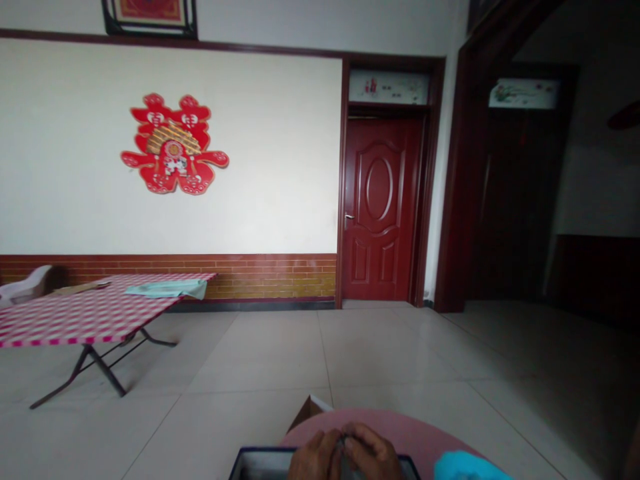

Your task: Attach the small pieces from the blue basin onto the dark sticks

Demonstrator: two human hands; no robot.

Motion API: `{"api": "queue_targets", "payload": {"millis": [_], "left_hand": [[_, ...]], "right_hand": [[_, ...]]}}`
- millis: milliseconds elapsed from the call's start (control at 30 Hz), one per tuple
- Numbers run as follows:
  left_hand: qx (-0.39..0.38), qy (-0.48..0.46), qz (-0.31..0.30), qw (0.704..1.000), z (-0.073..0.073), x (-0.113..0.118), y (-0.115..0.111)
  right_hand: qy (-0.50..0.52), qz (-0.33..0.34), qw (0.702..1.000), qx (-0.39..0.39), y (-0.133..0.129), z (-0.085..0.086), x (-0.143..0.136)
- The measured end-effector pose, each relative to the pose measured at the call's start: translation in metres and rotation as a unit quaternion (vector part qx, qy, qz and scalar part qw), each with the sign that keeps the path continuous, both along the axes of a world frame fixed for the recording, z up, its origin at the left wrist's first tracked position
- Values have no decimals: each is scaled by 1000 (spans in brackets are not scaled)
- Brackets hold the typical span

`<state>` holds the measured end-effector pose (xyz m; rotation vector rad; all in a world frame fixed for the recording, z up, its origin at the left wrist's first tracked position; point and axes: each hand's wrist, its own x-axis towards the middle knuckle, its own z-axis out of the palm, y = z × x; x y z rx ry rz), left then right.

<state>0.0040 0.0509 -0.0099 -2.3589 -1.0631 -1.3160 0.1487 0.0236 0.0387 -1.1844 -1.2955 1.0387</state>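
Over the tray, I have my left hand and right hand pinching a dark piece, blue item by the pink counter.

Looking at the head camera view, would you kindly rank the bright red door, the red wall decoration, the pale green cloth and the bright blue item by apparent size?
1. Bright red door
2. Red wall decoration
Unranked, both smaller: pale green cloth and bright blue item, the latter nearer and cut off by the frame.
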Motion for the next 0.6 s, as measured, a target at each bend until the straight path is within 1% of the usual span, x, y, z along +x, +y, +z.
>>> {"api": "queue_targets", "payload": {"millis": [33, 133, 233, 367, 467, 600], "left_hand": [[-6, 1, -7, 1000, 0, 0, 0], [-5, -22, -5, 1000, 4, 1, -4], [-8, -41, -6, 999, 13, 1, -11], [-27, -33, -37, 998, 24, -1, -16], [-21, -19, -51, 998, 24, -4, -13], [-2, -3, -51, 999, 23, -7, -9]], "right_hand": [[-5, -2, 1000, 1, 0, 0, 0], [-19, -10, 1000, -3, 0, -1, 1], [-27, -9, 1000, -2, 0, -1, 3], [-41, -11, 999, 10, 0, -2, 4], [-55, 2, 998, 33, -1, -2, 3], [-60, 12, 996, 57, -3, 0, 3]]}}
